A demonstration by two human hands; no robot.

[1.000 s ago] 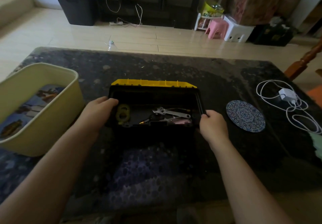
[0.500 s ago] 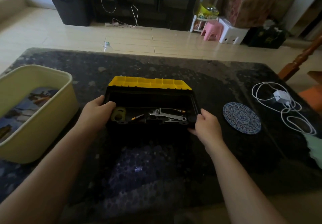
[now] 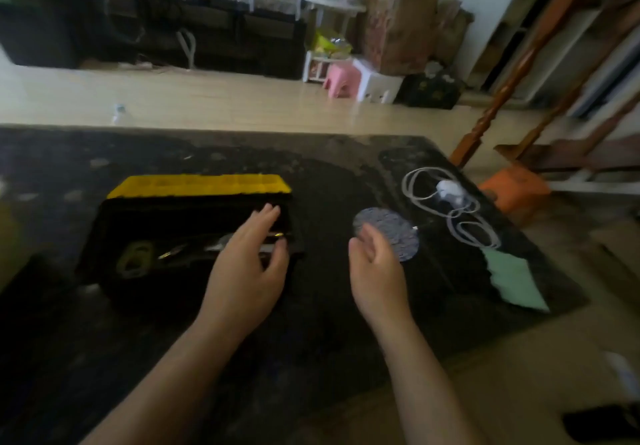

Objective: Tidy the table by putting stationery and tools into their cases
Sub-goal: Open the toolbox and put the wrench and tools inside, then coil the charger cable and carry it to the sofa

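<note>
Dark, glossy, speckled table [image 3: 173, 358], bare room along the near edge. Left of centre, open black plastic tool case [image 3: 104, 236], rectangular, ribbed yellow lid [image 3: 199, 184] tipped back; any lettering lost in blur. Over its right end, left hand [image 3: 242, 271], fingers straight, slightly spread, gripping nothing. Right hand [image 3: 375, 271] loosely curled, empty, clear of the case. Coiled white cable [image 3: 415, 198] near the right edge. Round patterned coaster [image 3: 398, 233] just behind the right hand. Tape roll [image 3: 135, 259] inside the case's left end.

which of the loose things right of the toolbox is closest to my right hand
The round patterned coaster, right beside the right hand and partly behind it in view. The white charger and the pale green cloth lie farther right.
</note>
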